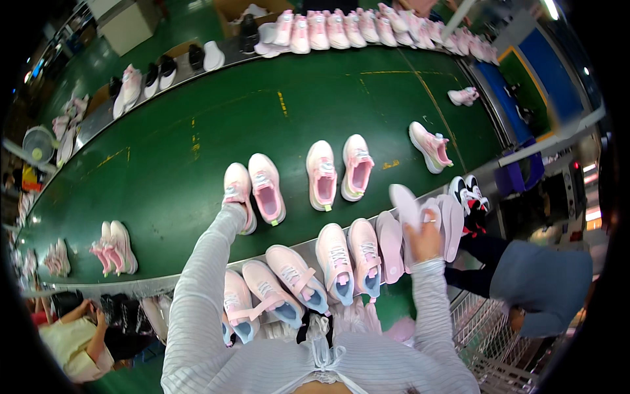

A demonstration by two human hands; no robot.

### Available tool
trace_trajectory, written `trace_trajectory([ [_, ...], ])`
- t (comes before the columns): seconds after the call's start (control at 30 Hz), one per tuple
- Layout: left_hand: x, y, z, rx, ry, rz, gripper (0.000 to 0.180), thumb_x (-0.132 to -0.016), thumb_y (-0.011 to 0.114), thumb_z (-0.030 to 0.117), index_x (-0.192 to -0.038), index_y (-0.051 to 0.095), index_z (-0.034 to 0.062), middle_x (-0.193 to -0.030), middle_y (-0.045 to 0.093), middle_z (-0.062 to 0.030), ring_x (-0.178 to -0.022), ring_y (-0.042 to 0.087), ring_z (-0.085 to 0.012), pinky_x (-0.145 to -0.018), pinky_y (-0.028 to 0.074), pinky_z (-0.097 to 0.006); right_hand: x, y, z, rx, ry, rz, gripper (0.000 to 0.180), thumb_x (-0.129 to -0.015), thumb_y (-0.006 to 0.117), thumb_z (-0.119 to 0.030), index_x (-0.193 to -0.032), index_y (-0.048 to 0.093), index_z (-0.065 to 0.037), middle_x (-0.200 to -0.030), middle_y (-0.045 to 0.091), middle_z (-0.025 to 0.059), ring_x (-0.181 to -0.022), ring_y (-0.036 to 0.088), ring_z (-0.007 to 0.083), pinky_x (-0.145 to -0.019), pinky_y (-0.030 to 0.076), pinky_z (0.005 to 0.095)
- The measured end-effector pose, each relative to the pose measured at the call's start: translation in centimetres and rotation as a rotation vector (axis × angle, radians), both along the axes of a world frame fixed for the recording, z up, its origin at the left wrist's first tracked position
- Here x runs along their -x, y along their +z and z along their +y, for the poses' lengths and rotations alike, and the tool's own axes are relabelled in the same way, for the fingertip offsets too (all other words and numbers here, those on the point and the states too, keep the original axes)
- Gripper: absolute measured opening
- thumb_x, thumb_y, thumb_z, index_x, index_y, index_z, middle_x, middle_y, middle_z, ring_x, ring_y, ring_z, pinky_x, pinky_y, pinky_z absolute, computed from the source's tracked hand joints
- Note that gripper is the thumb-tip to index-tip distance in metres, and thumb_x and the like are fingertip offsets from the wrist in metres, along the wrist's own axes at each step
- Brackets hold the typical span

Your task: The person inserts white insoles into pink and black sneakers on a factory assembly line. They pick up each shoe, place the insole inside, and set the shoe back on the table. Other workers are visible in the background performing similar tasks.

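Shoes [321,157] are carried on the green belt [177,177]. Left of centre, a pink shoe [237,177] is met by the left sleeve [209,253]; its hidden fingers' grip cannot be told. Right of centre, a pale insole [404,202] is grasped by the right hand [425,240].

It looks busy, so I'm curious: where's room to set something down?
The green surface is bare, but for yellow marks, between the two central pairs of shoes and the far shoe row, and from them to the nearer single shoe. The near ledge is crowded with strapped shoes and, by the right hand, insoles.
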State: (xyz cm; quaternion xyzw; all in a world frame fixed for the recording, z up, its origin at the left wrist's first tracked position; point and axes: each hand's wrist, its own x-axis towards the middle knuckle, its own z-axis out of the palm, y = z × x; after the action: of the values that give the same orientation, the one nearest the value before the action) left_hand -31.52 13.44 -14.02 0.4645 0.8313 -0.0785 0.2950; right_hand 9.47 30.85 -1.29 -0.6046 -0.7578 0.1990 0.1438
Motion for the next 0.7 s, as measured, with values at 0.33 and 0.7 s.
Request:
trace_trajectory([
  [0.33,-2.1,-1.1,1.9,-0.965,-0.017,0.182,0.053,-0.068,0.055,0.007,-0.115,0.03,0.0066,-0.107,0.045,-0.0194,-0.09,0.049,-0.0306,-0.075,0.041,-0.039,15.5,-5.0,-8.5,1.042,0.416,0.711,0.016,-0.077,0.048,-0.014,-0.08,0.052,0.0,-0.064,0.056,0.0061,-0.057,0.053,0.0104,-0.051,0.04,0.0195],
  [0.7,-4.4,1.1,3.7,-0.582,0.393,-0.186,0.037,-0.08,0.039,0.024,-0.112,0.029,0.008,-0.078,0.055,-0.022,-0.072,0.053,-0.0379,-0.063,0.042,-0.044,24.2,-9.0,-4.1,0.481,0.692,-0.216,0.026,-0.069,0.052,-0.02,-0.081,0.057,0.003,-0.073,0.058,0.019,-0.069,0.058,0.0296,-0.062,0.046,0.0332],
])
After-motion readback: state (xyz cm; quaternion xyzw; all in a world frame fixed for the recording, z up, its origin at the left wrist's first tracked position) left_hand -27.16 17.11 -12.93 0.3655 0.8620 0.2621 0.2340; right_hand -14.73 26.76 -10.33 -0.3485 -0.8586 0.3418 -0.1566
